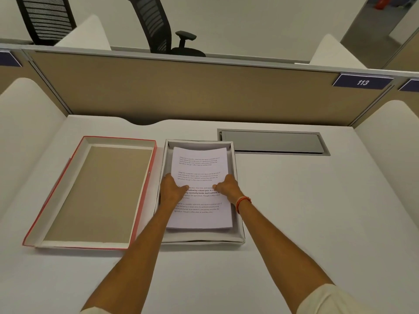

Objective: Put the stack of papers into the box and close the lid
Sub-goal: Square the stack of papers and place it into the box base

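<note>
A stack of printed white papers (199,168) lies inside the open white box (238,239) at the middle of the desk. My left hand (173,189) grips the stack's left edge with the thumb on top. On the right edge my right hand (227,186) holds the stack the same way; an orange band circles that wrist. The near end of the stack sits a little above the box floor. The box's lid (95,193), red outside with a brown inner face, lies upside down on the desk just left of the box.
A grey cable hatch (274,141) is set into the white desk (317,211) behind and right of the box. A tan partition (181,91) closes the far edge, white side dividers stand left and right, and black office chairs show beyond.
</note>
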The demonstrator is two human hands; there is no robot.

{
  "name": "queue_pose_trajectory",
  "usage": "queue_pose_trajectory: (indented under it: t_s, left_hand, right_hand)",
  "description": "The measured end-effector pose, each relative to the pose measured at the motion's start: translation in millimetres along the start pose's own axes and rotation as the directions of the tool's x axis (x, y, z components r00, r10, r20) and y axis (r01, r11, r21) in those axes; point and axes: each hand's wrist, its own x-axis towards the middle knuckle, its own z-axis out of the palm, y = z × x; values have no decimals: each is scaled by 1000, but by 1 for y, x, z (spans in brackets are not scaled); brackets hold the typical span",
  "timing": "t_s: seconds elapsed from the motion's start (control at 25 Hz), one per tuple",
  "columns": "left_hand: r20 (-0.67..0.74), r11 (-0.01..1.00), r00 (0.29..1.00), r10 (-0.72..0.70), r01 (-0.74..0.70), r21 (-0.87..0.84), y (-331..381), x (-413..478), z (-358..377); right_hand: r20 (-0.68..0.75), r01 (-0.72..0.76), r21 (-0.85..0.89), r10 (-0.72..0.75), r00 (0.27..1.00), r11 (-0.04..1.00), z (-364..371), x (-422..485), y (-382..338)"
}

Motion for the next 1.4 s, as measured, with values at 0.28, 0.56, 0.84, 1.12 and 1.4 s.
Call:
queue_pose_trajectory:
  t_s: [0.28,0.56,0.84,1.12,1.4]
  left_hand:
    - [-101,998,995,-20,26,54,3,-8,5]
    - [-124,999,992,-12,16,31,-4,-14,4]
    - [-60,999,998,-15,16,28,-4,-9,-4]
    - [-20,998,999,-46,45,-42,-10,0,-8]
    - [-9,998,999,-43,42,-40,-6,-6,-7]
  right_hand:
    - [53,14,91,-19,998,996,-7,-3,0]
    - [9,-24,88,23,1000,996,-10,-10,5]
    - [-3,-23,95,23,1000,995,-12,-8,13]
    - [-1,-37,151,38,999,988,-11,-7,13]
    - [-22,-23,115,26,999,993,-8,-12,13]
